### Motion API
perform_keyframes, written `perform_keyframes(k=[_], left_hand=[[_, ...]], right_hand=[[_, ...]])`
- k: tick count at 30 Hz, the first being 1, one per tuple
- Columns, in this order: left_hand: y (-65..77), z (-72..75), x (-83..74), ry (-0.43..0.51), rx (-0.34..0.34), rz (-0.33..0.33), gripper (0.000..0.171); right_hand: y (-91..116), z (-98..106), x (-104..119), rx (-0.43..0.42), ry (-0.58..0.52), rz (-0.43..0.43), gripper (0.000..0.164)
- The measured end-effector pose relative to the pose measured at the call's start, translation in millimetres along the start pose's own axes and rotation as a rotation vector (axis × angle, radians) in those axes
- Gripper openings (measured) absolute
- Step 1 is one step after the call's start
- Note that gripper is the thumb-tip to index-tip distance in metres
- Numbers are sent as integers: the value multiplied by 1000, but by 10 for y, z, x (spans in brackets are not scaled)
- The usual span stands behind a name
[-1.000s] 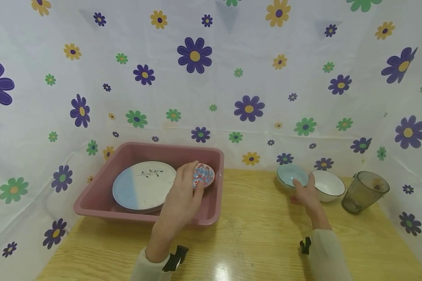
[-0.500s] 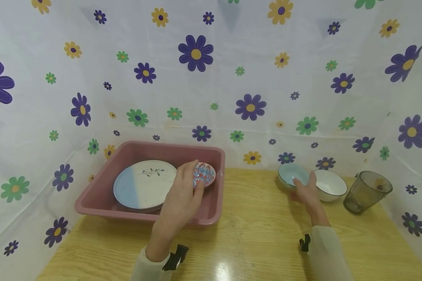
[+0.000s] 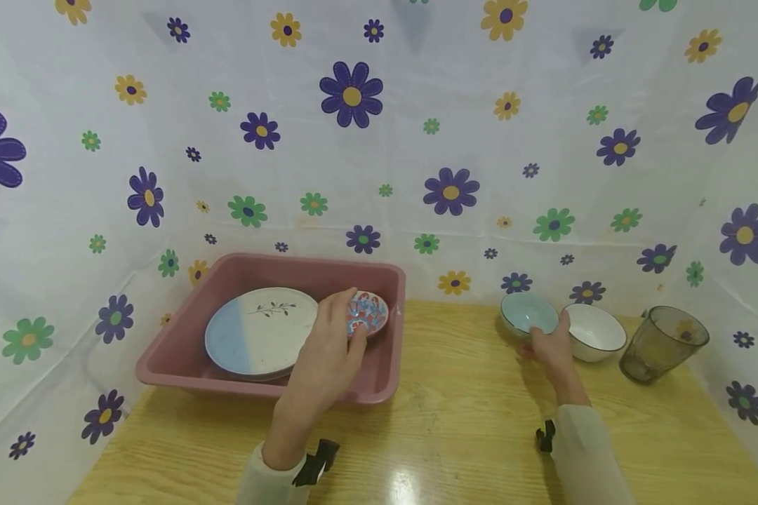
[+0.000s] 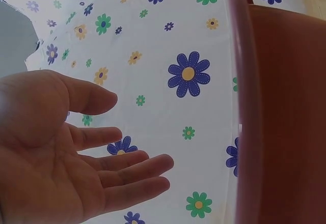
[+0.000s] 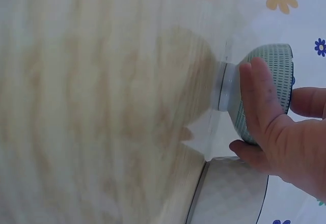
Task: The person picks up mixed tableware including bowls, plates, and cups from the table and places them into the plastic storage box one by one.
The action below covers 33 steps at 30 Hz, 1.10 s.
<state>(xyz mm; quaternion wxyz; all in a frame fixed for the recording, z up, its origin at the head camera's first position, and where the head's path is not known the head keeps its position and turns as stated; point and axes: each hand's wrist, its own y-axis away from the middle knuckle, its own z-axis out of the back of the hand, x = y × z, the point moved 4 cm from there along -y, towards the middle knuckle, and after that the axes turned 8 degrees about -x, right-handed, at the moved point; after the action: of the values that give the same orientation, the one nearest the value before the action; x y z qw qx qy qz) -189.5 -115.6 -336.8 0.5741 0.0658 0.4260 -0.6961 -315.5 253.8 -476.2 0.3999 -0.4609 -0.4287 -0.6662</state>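
My left hand hovers over the front right of a pink plastic tub, its fingers loosely bent; in the left wrist view nothing lies between them. Inside the tub are a blue-and-white plate with a sprig design and a small red-and-blue patterned dish, partly hidden by this hand. At the right, my right hand pinches a light blue bowl, thumb over the rim and fingers along its green-patterned outside. Whether its foot touches the table, I cannot tell.
A white bowl with a dark rim stands right beside the light blue one. Farther right is a tinted drinking glass. All stand on a wooden table, backed by a flower-printed sheet.
The view has shifted slightly, moving the things at the right a little rightward in it. Both hands keep nearly the same pose, the right one still on the light blue bowl.
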Motion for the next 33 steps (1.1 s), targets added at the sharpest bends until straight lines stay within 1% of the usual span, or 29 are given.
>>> perform_keyframes(k=[6,12,16,19,24,28,33], left_hand=[[0,24,9,1,-6,-7,50],[-4,32,16,-1,-9,-12,50],[1,35,21,-2,-11,-9,50],[2,33,20,-1,-10,-7,50],[-2,27,22,-4,-1,5,50],[-2,30,18,-2,8,16,50],[-3,29,11,-5,11,13,50]], right_hand=[[-16,-38,17,-7,-84,-18,85],[-22,-51,50,16,-132,-39,85],[-16,-40,60,17,-113,-46,87],[-7,-25,59,10,-80,-34,88],[10,-12,71,5,-73,-9,88],[38,-13,83,2,-80,-6,88],[57,2,88,13,-51,-15,88]])
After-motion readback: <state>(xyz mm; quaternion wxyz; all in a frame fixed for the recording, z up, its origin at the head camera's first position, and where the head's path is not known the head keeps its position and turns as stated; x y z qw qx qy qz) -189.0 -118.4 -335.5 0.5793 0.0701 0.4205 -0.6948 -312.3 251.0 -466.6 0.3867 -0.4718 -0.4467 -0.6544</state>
